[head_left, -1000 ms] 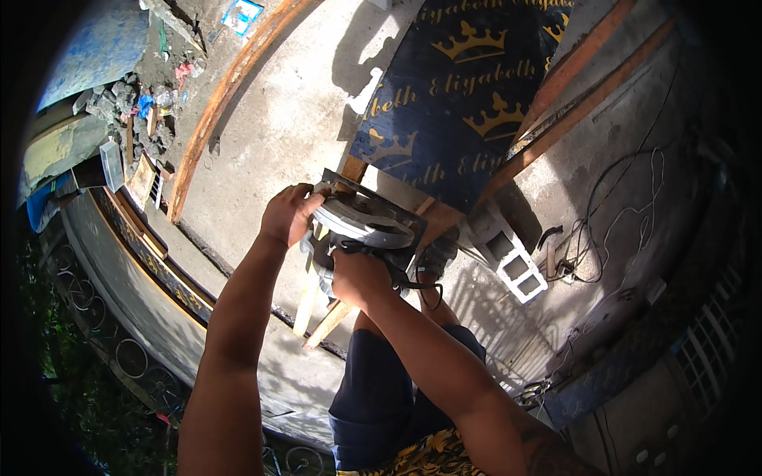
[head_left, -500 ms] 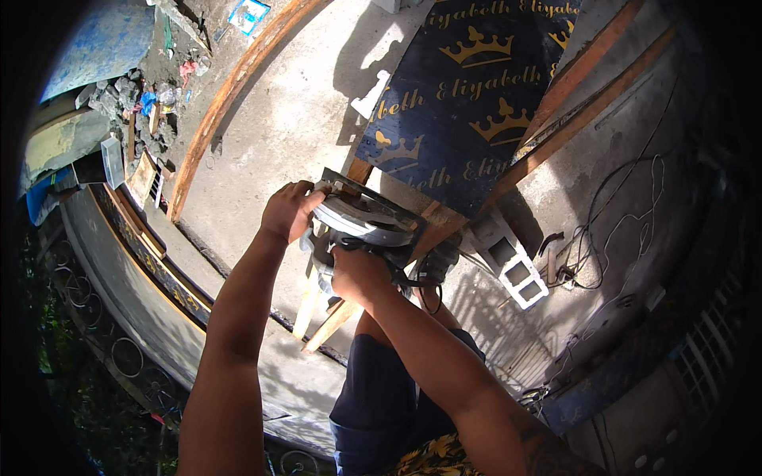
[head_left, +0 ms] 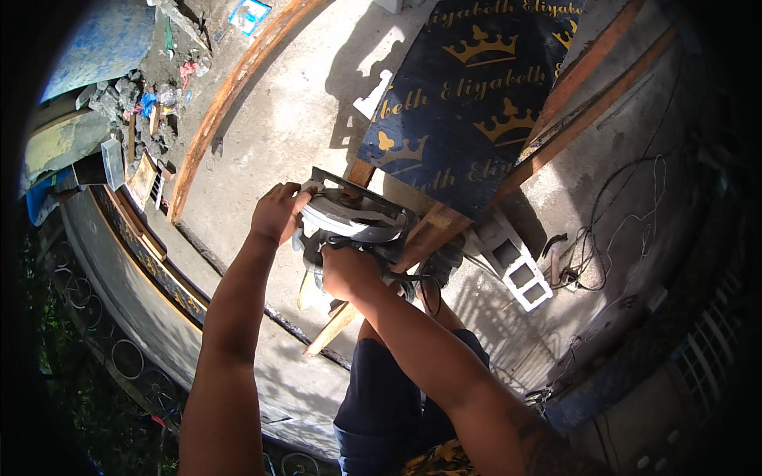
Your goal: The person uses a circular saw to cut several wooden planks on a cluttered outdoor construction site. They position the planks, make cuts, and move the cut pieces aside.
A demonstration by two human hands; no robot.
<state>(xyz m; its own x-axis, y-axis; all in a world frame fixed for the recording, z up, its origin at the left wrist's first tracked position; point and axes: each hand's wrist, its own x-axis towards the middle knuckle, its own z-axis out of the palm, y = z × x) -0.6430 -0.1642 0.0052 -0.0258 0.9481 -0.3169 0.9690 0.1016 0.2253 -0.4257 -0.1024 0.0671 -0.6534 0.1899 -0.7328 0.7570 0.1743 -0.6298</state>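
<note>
A circular saw (head_left: pixel 353 224) with a pale round guard and a flat dark base plate is between my two hands. My right hand (head_left: pixel 349 272) wraps round its rear handle. At the saw's left end, my left hand (head_left: pixel 278 213) grips the front, with the fingertips partly hidden. Just beyond the saw lies a dark blue board (head_left: pixel 452 103) printed with gold crowns, apart from the saw. A wooden beam (head_left: pixel 434 230) runs under the board's near corner and past the saw's right end. The saw's blade cannot be made out.
A hollow concrete block (head_left: pixel 520 266) sits right of my feet, near loose cables (head_left: pixel 591 238). Long timbers (head_left: pixel 591 107) extend along the board's right side. A curved-looking wooden beam (head_left: pixel 226 103) crosses the floor at left. Rubble (head_left: pixel 119 99) and scraps lie at the far left.
Both hands and the saw have shifted a little to the left, away from the board. More of the beam beside the saw now shows. The board stays nearly in place.
</note>
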